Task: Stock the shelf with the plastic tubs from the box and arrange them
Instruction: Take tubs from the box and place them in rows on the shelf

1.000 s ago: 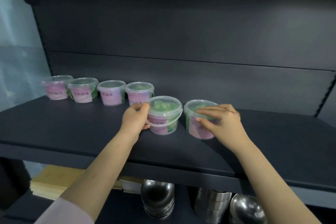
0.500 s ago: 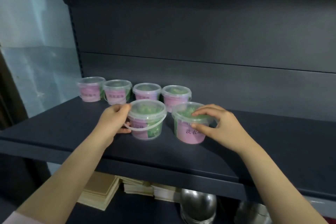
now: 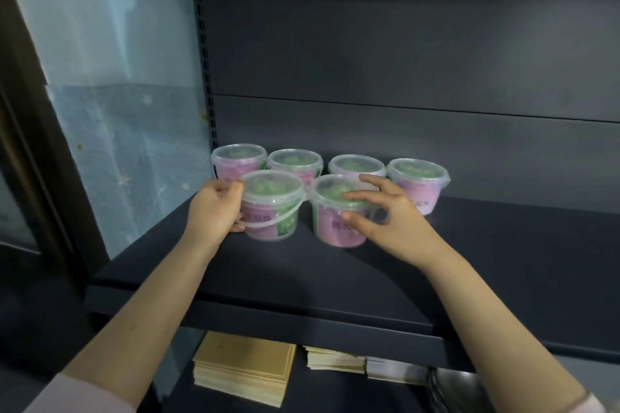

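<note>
Several clear plastic tubs with pink labels and green contents stand on the dark shelf (image 3: 335, 275). A back row runs from the left tub (image 3: 235, 159) to the right tub (image 3: 419, 183). In front of that row stand two more. My left hand (image 3: 216, 208) grips the front left tub (image 3: 273, 208) by its left side. My right hand (image 3: 385, 214) holds the front right tub (image 3: 335, 225), fingers over its lid and thumb on its front wall. The box is not in view.
A dark back panel rises behind the tubs, with a slotted upright (image 3: 204, 77) at the shelf's left end. Below the shelf lie stacks of yellow booklets (image 3: 245, 365) and papers (image 3: 335, 359). A pale blue curtain (image 3: 117, 111) hangs at the left.
Both hands have slid the two front tubs leftward and back, up against the back row near the shelf's left end. The view has swung left as well.
</note>
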